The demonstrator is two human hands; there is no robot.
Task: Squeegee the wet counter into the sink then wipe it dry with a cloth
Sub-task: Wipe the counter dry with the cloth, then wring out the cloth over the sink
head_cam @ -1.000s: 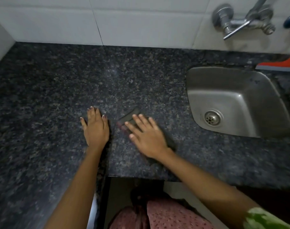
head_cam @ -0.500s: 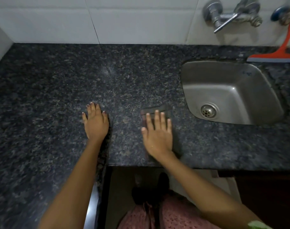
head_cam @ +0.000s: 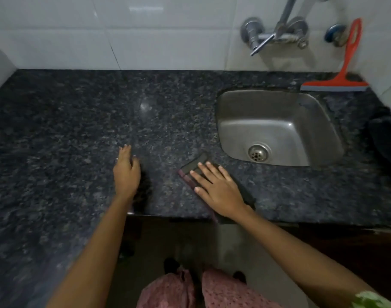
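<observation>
Left hand point(head_cam: 126, 174) lies released, fingers flat, on the dark speckled granite table point(head_cam: 67, 130). Right hand point(head_cam: 219, 187) presses flat on a dark folded cloth point(head_cam: 193, 164) near the steel sink point(head_cam: 277, 127); soft, limp, light, best pinched at an edge.

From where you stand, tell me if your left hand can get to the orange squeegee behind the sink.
Probably not without stepping over. The left hand rests on the counter, while the squeegee leans at the wall beyond the sink. The right hand, flat on the cloth, lies across that path.
</observation>
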